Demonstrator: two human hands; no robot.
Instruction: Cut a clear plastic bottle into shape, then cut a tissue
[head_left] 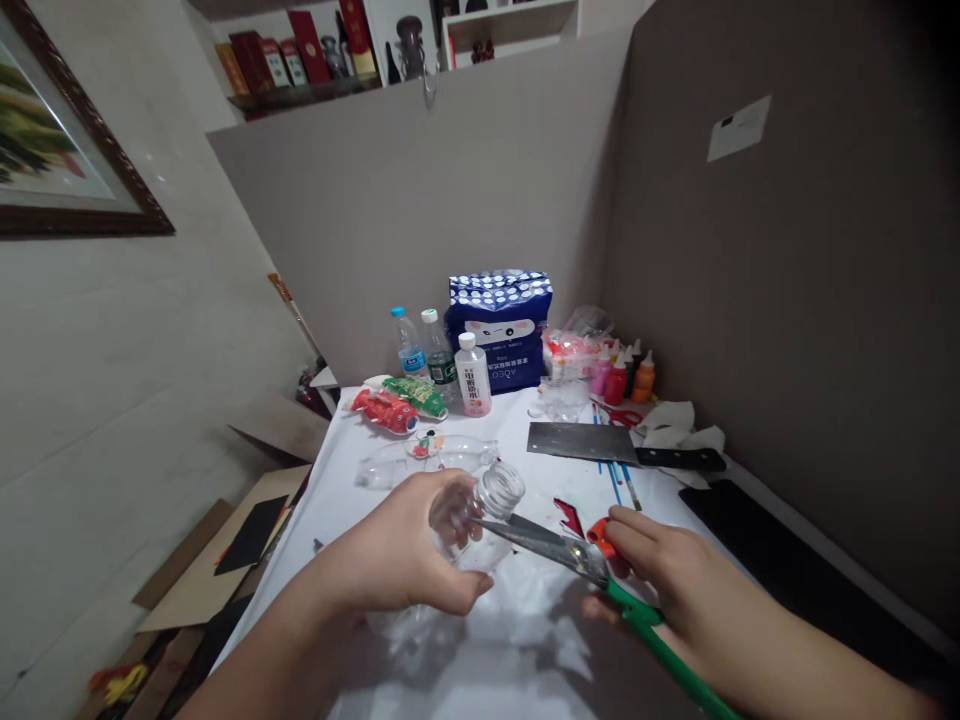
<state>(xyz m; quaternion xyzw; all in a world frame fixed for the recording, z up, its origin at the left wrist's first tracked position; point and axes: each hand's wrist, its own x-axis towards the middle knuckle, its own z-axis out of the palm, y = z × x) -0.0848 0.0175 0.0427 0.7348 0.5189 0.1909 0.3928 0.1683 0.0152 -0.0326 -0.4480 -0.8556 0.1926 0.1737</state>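
Held: scissors (574,553), one pair; bottle (501,488), one

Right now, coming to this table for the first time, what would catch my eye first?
Probably the green-and-orange scissors in the right hand, their blades at the clear plastic bottle that the left hand holds, front and centre. Next might be the broad cleaver lying beyond the right hand, then the big blue package standing at the table's back.
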